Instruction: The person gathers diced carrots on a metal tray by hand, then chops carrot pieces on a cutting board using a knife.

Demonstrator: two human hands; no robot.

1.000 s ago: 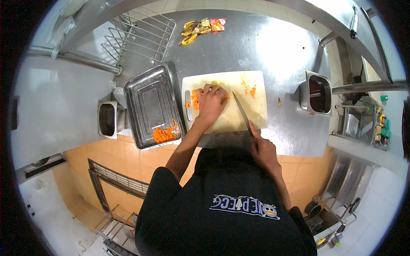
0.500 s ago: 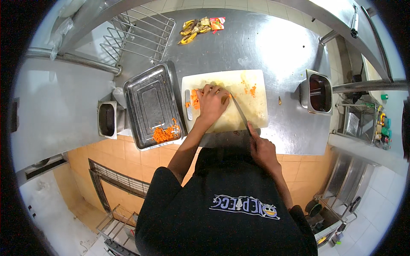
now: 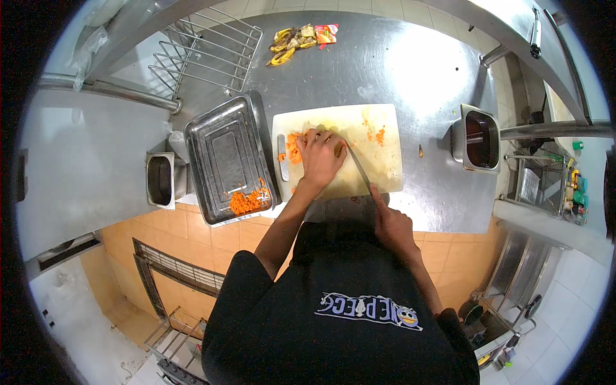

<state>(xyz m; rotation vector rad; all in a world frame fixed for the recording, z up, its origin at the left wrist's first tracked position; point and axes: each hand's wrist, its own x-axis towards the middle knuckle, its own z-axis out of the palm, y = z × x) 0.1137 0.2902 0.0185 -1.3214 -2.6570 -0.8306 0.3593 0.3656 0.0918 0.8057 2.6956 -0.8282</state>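
A pale cutting board (image 3: 378, 173) lies on the steel table. On its left half my left hand (image 3: 322, 157) is closed with bent fingers over a piece of carrot, mostly hidden beneath them. Orange carrot pieces (image 3: 294, 149) spread just left of those fingers. My right hand (image 3: 394, 228) grips the handle of a kitchen knife (image 3: 361, 168). The blade slants up and left across the board, its tip end right beside my left fingertips. Small carrot bits (image 3: 380, 136) are scattered at the board's far right.
Left of the board stands a dark metal tray (image 3: 228, 151) with chopped carrot (image 3: 249, 202) in its near corner. Steel containers flank the table at left (image 3: 160, 181) and right (image 3: 480, 138). Banana peels (image 3: 290, 43) and a wire rack (image 3: 208, 54) sit at the back.
Both hands have stayed in nearly the same place. The knife has shifted very slightly to the left, still beside my left fingers.
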